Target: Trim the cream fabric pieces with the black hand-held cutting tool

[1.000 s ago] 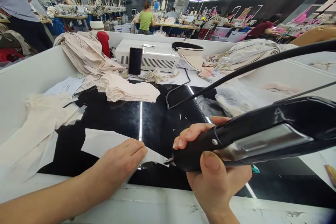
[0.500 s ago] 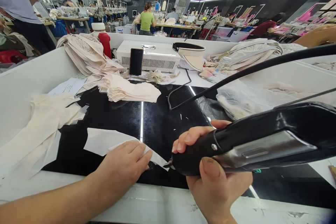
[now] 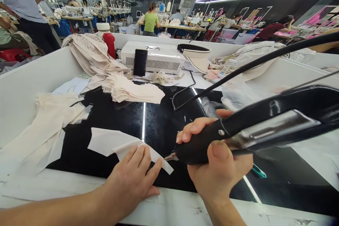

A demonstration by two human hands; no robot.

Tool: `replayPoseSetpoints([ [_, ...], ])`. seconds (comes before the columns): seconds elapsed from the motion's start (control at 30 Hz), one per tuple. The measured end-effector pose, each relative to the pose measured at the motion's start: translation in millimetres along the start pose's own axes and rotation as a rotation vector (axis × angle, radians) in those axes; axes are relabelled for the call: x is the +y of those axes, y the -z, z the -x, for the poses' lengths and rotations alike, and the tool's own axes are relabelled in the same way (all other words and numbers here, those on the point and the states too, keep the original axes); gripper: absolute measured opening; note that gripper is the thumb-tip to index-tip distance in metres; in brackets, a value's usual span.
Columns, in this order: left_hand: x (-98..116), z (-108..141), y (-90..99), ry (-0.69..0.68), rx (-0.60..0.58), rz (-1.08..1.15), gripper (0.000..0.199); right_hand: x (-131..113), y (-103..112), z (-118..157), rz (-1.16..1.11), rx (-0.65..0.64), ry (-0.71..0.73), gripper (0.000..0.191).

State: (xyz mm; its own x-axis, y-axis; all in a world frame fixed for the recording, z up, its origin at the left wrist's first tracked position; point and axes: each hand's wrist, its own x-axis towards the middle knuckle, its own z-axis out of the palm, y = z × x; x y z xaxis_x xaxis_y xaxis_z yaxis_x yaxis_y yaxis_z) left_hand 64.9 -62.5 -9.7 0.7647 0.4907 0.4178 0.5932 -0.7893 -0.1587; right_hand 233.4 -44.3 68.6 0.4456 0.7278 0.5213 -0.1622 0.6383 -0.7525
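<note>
A pale piece of fabric [image 3: 104, 141] lies on the black work surface, a second layer or fold showing along its middle and right part. My left hand [image 3: 135, 174] rests on it with fingers spread, holding it flat near its right end. Gripped in my right hand [image 3: 219, 169] is a black corded hand tool [image 3: 254, 127] with a metal lever along its side. Its narrow metal tip touches or nearly touches the fabric's upper edge, just right of my left fingertips. The fabric's right corner sticks out below the tip.
Stacked cream fabric pieces [image 3: 135, 90] lie behind, and more cut pieces [image 3: 50, 123] at left. A white vented box [image 3: 153, 60], a phone [image 3: 140, 63] and a visor [image 3: 197, 58] stand at the back. The thick black cable [image 3: 254, 63] arches across the right. Teal tweezers [image 3: 259, 172] lie beyond my right wrist.
The tool has risen and tilted, its tip moving from the fabric's right corner to its upper edge. My left fingers have spread further, and the hand has shifted slightly right and nearer.
</note>
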Motion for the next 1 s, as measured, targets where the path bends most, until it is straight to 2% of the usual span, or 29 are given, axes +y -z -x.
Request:
replayPoseSetpoints([
  [0.23,8,2,1.4,0.006,-0.003,0.02,0.077,7,-4,1,-0.01,-0.034,-0.038,0.045],
  [0.6,12,3,0.1,0.004,0.036,0.021,0.075,10,-8,-1,-0.045,-0.057,-0.042,0.043],
  [0.83,6,3,0.1,-0.02,0.051,0.069,0.066,15,-12,-2,-0.029,-0.098,-0.057,0.04],
  [1.0,-7,3,14.5,-0.017,0.004,0.201,0.058,10,-12,3,-0.012,-0.073,-0.056,0.043],
])
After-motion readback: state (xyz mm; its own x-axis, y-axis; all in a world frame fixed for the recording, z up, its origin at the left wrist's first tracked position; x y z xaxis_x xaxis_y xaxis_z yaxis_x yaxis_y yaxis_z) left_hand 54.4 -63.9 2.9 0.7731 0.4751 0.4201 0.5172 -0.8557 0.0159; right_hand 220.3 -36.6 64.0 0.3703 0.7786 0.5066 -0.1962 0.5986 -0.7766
